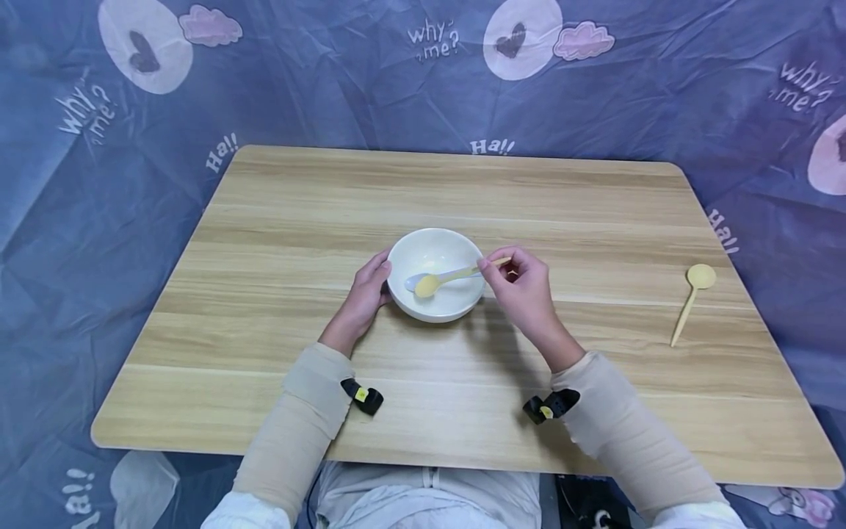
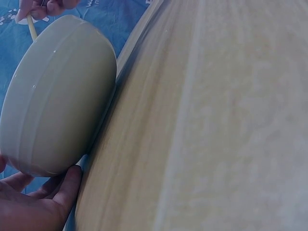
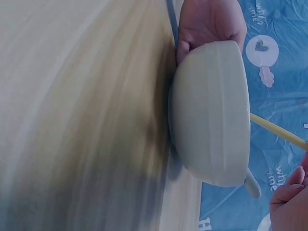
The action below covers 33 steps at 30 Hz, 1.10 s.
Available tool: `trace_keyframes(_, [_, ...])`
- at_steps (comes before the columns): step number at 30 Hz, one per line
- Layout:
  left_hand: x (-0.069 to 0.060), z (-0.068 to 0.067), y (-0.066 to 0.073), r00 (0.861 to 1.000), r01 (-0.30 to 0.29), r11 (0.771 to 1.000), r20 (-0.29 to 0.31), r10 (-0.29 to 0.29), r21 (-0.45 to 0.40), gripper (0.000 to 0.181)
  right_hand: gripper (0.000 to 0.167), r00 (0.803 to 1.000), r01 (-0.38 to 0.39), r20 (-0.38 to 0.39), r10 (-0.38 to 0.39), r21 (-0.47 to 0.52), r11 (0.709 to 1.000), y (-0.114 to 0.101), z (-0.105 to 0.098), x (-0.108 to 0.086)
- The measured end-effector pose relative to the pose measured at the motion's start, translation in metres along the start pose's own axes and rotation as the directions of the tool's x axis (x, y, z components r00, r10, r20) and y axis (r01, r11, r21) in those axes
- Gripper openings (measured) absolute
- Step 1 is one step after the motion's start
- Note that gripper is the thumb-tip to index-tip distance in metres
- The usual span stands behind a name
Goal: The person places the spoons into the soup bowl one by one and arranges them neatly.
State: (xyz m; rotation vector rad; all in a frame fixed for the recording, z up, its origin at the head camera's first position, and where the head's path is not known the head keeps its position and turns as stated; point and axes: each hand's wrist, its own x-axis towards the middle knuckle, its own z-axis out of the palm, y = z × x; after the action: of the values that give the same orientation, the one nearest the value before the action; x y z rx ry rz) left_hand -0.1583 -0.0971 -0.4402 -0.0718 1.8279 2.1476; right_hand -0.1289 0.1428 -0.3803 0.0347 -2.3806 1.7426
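Steadying the white bowl [image 1: 431,314] on the surface [image 1: 264,308] with the left grip [image 1: 363,294] holding its side, guide the yellow spoon [image 1: 427,286], head inside the bowl, with the right grip [image 1: 526,295] pinching its handle.

The left hand [image 1: 366,290] is blocking the white bowl's [image 1: 432,250] left side, while the right hand [image 1: 522,286], pinching a yellow spoon [image 1: 456,275], is crowding the right rim. Room to pass is stretching over the tabletop [image 1: 463,191] behind the bowl and rightward until the second spoon [image 1: 690,301] (its handle pointing toward the person) is getting in the way.
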Motion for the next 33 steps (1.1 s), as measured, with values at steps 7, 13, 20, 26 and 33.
trace_keyframes(7, [0.000, 0.001, 0.001, 1.000, -0.008, 1.000, 0.005, 0.008, -0.010, 0.044, 0.013, 0.998, -0.001, 0.060, 0.002, -0.019, 1.000, -0.008, 0.003, -0.010])
trace_keyframes(13, [0.000, 0.001, 0.001, 1.000, -0.009, 1.000, 0.003, 0.009, -0.011, 0.044, 0.011, 0.996, -0.012, 0.085, 0.014, -0.027, 1.000, -0.024, 0.002, -0.021])
trace_keyframes(20, [0.001, 0.000, 0.000, 1.000, -0.005, 1.000, 0.001, 0.005, -0.018, 0.044, 0.013, 0.994, -0.048, 0.097, 0.050, -0.022, 0.999, -0.020, 0.001, -0.024])
trace_keyframes(26, [0.001, 0.000, 0.000, 1.000, -0.007, 1.000, 0.010, 0.007, -0.027, 0.044, 0.013, 0.993, -0.059, 0.101, 0.062, -0.032, 0.998, -0.013, 0.000, -0.025])
trace_keyframes(33, [0.000, 0.000, 0.001, 1.000, -0.002, 1.000, 0.010, 0.002, -0.017, 0.044, 0.015, 0.990, -0.081, 0.108, 0.086, -0.044, 0.996, -0.005, -0.002, -0.025])
